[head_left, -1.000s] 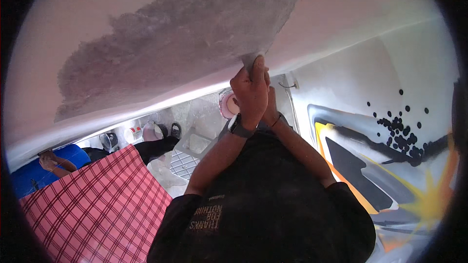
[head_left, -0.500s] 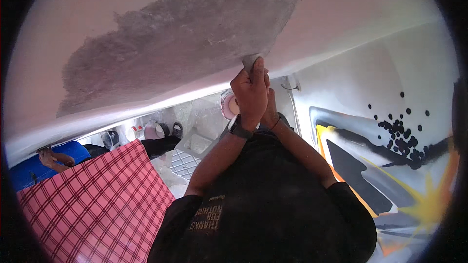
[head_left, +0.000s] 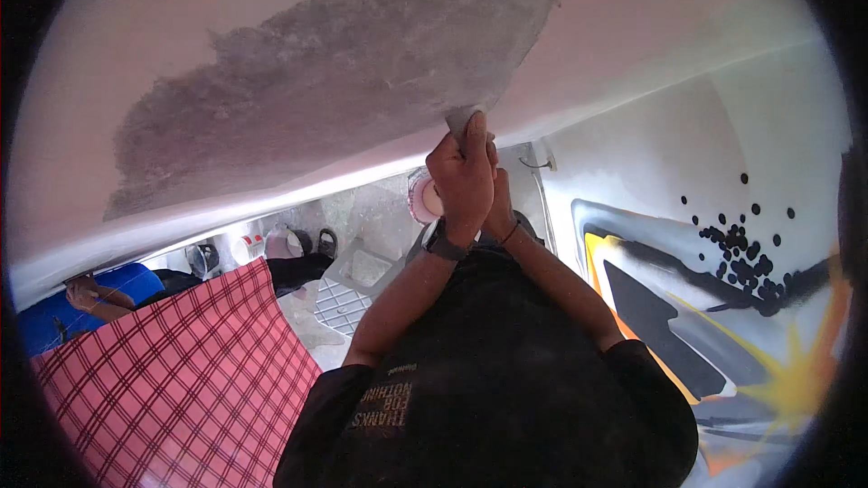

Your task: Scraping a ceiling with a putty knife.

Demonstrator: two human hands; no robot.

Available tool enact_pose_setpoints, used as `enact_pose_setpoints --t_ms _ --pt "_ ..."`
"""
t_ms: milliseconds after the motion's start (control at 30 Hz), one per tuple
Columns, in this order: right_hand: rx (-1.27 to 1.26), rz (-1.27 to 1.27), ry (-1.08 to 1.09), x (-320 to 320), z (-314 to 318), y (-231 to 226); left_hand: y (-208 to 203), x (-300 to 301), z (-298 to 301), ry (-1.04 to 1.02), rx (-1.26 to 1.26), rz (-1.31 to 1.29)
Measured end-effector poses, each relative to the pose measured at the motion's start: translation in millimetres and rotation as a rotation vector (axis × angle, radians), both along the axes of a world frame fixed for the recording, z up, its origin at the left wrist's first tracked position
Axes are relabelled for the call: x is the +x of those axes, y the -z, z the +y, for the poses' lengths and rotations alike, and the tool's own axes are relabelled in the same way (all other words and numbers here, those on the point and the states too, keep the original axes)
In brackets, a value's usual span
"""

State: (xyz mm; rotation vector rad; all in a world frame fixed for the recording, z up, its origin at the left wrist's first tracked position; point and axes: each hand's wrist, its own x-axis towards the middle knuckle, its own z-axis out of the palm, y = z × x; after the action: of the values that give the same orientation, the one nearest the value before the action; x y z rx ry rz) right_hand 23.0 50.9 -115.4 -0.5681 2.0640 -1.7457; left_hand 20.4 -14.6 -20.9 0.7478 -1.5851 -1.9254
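My left hand [head_left: 463, 183], with a dark watch at its wrist, is closed on a flat grey scraper [head_left: 458, 118]. Its thumb lies along the piece, whose edge meets the wall at the lower border of a rough grey patch [head_left: 316, 81]. Around the patch the wall surface [head_left: 624, 27] is smooth and pale pink. Just behind and below the left hand, my right hand [head_left: 501, 206] is closed, a thin band round its wrist. The left hand covers most of its fingers, so what it grips is hidden.
At left, another person in a red checked garment [head_left: 181, 370] has a hand [head_left: 83, 293] against the same wall, near a blue barrel [head_left: 136, 282]. A pink bucket [head_left: 424, 197], several containers and a pale plastic rack [head_left: 348, 294] stand below. A painted wall [head_left: 687, 217] rises at right.
Both my hands and the scraper have shifted very slightly down and left, still at the patch's lower edge. The other person's checked garment has moved a little.
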Motion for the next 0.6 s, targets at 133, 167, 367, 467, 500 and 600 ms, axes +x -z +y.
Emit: enact_pose_setpoints --t_ms 133,167,367,467,500,600 --pt "0.089 0.049 -0.067 -11.4 2.4 36.6 -7.7 -9.1 5.5 0.017 -0.124 0.018" --pt "0.089 0.044 -0.073 -4.3 3.9 29.4 -3.0 -2.7 5.0 0.012 -0.124 0.014" --pt "-0.004 0.084 0.011 -6.3 1.0 -3.2 -2.3 -4.2 3.1 -0.010 0.004 0.018" --pt "0.018 0.104 0.022 -2.0 -0.6 -0.9 -4.8 -2.0 0.4 -0.012 0.001 0.016" --pt "-0.008 0.011 0.032 -1.4 -1.8 13.8 -3.5 -3.7 3.7 -0.013 -0.008 0.025" --pt "0.047 -0.019 -0.041 -18.3 -2.9 21.6 -11.9 -12.8 2.5 -0.012 -0.108 0.044"
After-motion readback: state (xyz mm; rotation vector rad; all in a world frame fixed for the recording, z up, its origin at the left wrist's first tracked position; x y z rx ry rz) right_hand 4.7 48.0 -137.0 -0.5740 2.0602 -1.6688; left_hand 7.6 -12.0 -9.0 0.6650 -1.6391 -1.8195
